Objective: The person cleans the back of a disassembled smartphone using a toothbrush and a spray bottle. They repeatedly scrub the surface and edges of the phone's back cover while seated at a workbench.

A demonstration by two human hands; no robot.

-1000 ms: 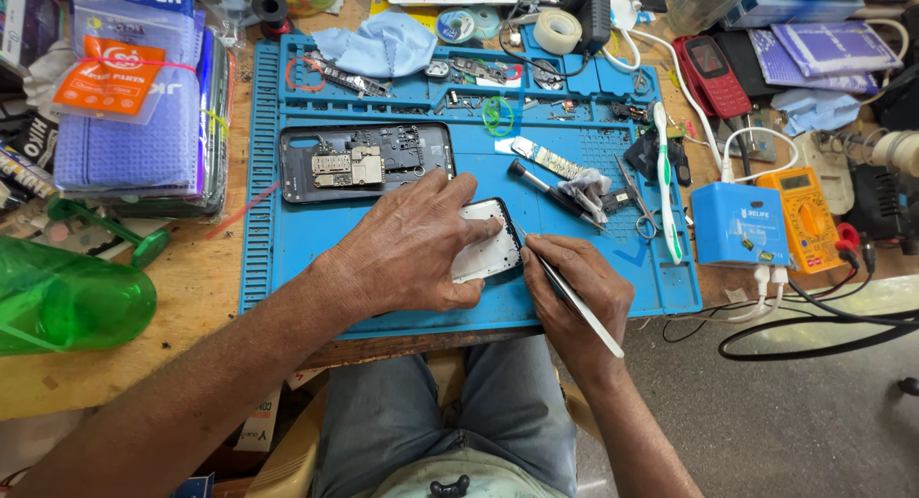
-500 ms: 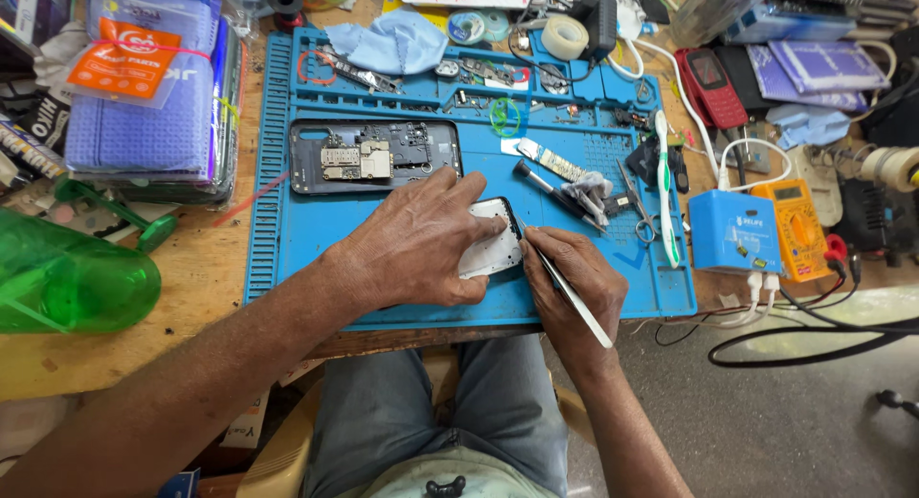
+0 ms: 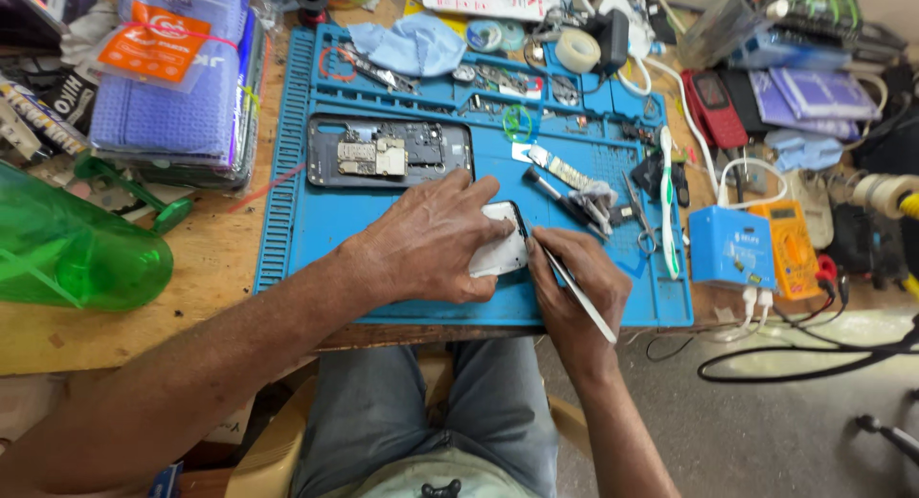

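Observation:
My left hand lies flat over a white phone back panel on the blue work mat, pressing it down with fingers and thumb. My right hand pinches a thin silver pry tool, whose tip meets the panel's right edge. An opened phone body with bare circuit boards lies on the mat just beyond my left hand.
Screwdrivers and tweezers and a white toothbrush lie right of the hands. A blue box, an orange multimeter and cables sit at the right edge. A green plastic bottle and stacked blue packets lie left.
Both hands stay on the panel. The view has shifted slightly; the tool tip holds at the panel's right edge.

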